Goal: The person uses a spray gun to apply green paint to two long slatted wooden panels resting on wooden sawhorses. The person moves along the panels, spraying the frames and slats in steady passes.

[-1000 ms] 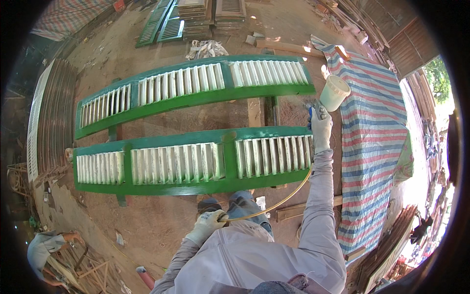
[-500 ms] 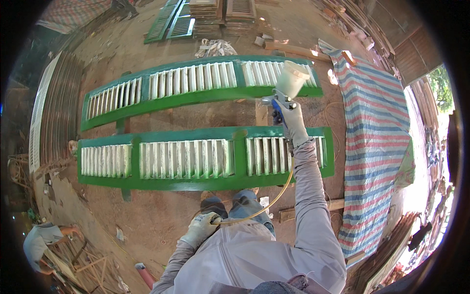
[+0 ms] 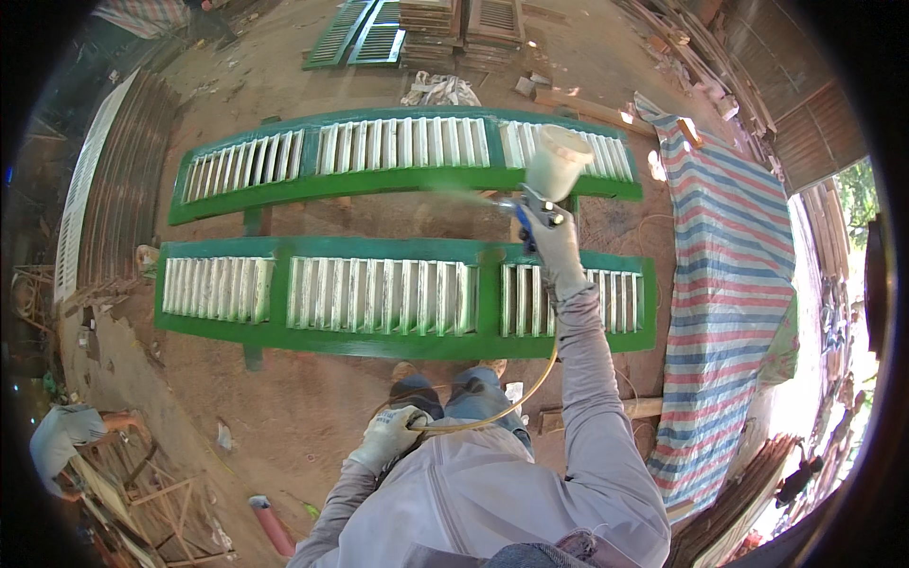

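Observation:
My gloved right hand (image 3: pixel 557 248) grips a spray gun (image 3: pixel 530 210) with a whitish paint cup (image 3: pixel 559 161) on top. A pale green mist leaves its nozzle toward the left, by the front rail of the far louvered shutter (image 3: pixel 398 180). That shutter has green rails and whitish slats. Closer to me lies the near louvered shutter (image 3: pixel 379 343), painted the same way; my right forearm passes over its right section. Down at my waist, my gloved left hand (image 3: pixel 390 434) is closed around a yellowish air hose (image 3: pixel 492 417) that curves up toward the gun.
A striped tarp (image 3: pixel 724 284) covers something along the right. Dark panels (image 3: pixel 118 199) lean at the left. Stacked shutters (image 3: pixel 436 38) and a whitish bundle (image 3: pixel 440 91) lie beyond. Another person (image 3: pixel 66 440) bends over wooden frames (image 3: pixel 161 502) at lower left. A plank (image 3: pixel 597 415) lies right of my feet.
My right hand and the spray gun have moved slightly left and nearer to me. The mist at the nozzle shows more strongly. My left hand stays on the hose; the whole view has shifted a little.

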Available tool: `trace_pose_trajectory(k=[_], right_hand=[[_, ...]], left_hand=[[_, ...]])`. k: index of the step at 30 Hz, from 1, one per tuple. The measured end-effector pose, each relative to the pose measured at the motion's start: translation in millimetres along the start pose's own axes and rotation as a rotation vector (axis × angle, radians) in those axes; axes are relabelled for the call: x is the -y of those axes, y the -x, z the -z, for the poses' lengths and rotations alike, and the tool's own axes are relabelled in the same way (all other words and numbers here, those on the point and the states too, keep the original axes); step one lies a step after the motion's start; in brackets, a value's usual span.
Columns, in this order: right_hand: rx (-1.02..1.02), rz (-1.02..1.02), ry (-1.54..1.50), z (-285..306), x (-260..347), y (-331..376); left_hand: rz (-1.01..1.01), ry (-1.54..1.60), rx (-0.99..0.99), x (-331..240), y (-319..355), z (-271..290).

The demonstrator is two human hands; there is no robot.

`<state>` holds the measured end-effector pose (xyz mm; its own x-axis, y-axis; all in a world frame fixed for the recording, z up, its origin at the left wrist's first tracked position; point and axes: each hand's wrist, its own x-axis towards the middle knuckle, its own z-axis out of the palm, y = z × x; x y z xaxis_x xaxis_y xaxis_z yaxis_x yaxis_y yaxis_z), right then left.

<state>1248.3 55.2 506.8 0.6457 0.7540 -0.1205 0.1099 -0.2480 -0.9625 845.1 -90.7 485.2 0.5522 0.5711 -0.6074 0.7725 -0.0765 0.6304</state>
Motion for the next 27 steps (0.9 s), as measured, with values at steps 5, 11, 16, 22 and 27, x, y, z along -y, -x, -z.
trace_pose_trajectory(k=[5,11,16,22,27], right_hand=[[0.271,-0.051,-0.436,-32,8,4],[-0.088,-0.062,-0.139,26,0,1],[-0.169,-0.047,-0.015,69,-3,6],[-0.007,-0.141,-0.332,65,-8,-7],[-0.242,-0.114,-0.228,98,-20,-13]], left_hand=[[0.036,-0.060,0.011,16,13,4],[0.055,0.004,0.022,17,12,4],[-0.015,0.000,0.044,9,-1,-1],[-0.057,-0.091,0.037,-1,-13,-4],[-0.060,-0.102,0.041,-6,-19,-5]])
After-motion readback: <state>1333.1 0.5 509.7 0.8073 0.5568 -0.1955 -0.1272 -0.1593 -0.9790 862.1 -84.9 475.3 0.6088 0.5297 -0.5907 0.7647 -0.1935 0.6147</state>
